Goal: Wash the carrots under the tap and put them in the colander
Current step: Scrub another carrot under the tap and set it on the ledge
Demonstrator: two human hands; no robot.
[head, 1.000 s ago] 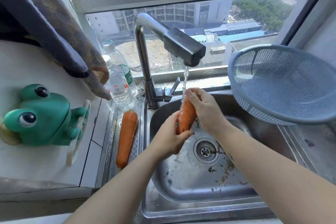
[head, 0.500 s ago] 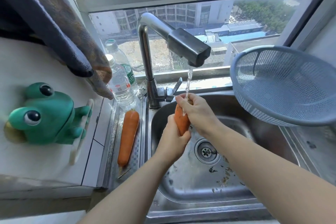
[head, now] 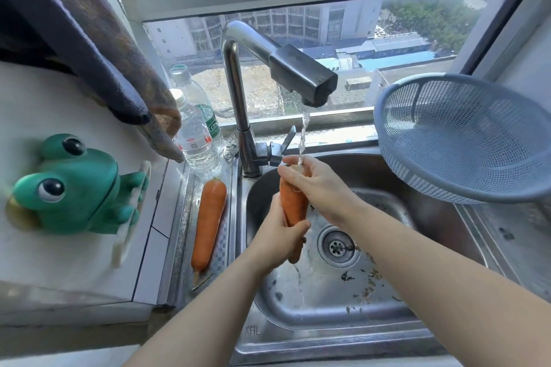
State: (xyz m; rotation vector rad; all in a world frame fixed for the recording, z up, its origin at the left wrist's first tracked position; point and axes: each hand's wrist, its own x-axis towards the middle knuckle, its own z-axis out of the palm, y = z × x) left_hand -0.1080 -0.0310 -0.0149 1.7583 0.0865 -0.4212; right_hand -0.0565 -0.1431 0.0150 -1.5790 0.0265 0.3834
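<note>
Carrot (head: 208,225) lying on the worktop (head: 179,232), left of the sink (head: 328,343). Next right, left grip (head: 278,240) clasps the lower end of a second carrot (head: 293,205), held upright under the tap (head: 301,74). Right grip (head: 319,185) wraps its top, where water lands. Best to turn it in the stream, rubbing lengthwise, since wet skin probably slips. Sink holds dark scraps near the drain (head: 337,244). Colander (head: 465,140), far right, holds nothing.
</note>
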